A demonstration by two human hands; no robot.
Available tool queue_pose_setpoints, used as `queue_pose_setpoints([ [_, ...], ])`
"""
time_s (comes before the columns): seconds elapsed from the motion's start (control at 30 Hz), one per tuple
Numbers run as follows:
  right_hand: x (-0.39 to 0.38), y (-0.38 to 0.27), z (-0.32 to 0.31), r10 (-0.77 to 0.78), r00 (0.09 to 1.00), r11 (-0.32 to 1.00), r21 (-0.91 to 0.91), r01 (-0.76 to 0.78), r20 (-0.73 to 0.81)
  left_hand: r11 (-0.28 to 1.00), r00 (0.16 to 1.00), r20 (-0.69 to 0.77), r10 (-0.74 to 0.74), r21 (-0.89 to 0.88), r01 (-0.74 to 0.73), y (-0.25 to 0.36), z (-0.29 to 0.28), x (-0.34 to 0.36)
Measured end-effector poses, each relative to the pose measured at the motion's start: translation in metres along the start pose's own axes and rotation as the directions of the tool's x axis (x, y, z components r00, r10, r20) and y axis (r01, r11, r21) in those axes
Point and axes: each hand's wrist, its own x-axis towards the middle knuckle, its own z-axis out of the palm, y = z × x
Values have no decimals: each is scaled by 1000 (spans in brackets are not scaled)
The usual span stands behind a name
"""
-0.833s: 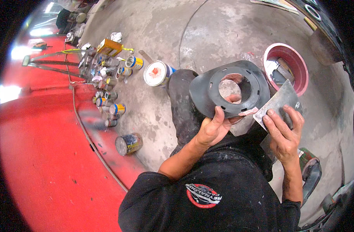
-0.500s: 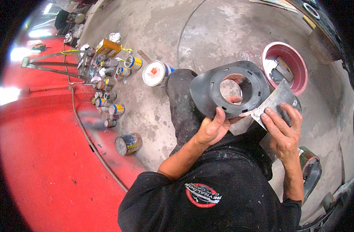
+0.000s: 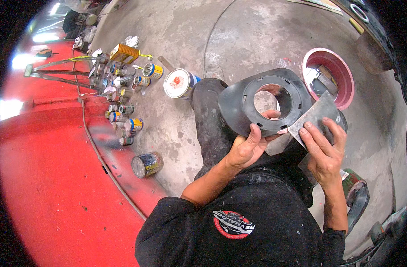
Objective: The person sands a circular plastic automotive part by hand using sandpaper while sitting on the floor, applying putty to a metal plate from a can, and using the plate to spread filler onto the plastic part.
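My left hand [image 3: 245, 149] grips the lower rim of a black plastic bezel [image 3: 233, 104], thumb in front and a finger showing through its large round hole. The bezel is tilted above my lap, with small slots around its ring. In my right hand [image 3: 326, 153] is a thin grey putty spreader [image 3: 317, 116], fingers laid along its face. The spreader's left corner meets or nearly meets the bezel's lower right edge, where a small dab of pinkish putty [image 3: 282, 131] shows. Another thin sheet [image 3: 307, 169] shows beneath my right hand; what holds it is hidden.
A pink tub [image 3: 349, 82] with grey blocks inside stands beyond the spreader. To the left are a large white-lidded can [image 3: 176, 84], several small paint cans [image 3: 134, 125], a dented can [image 3: 147, 164] and a red painted panel [image 3: 56, 178]. A hose [image 3: 96, 149] runs along the panel.
The spreader's left corner has shifted slightly and now shows less pinkish-white putty than before. The bezel has moved very slightly, still in my left hand.
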Motion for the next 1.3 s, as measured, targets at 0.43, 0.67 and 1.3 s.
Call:
queue_pose_setpoints([
  [0.43,-3,-2,-7,-10,1000,1000,-26,10,3,995,1000,-9,6,-100,-7,0,-2,-1],
  [0.67,9,-1,-20,-22,1000,1000,-19,23,20,999,1000,-17,-4,-50,4,3,-2,-1],
  [1.3,8,10,-14,-82,994,997,16,81,70,998,999,-2,-49,-35,49,3,0,-3],
])
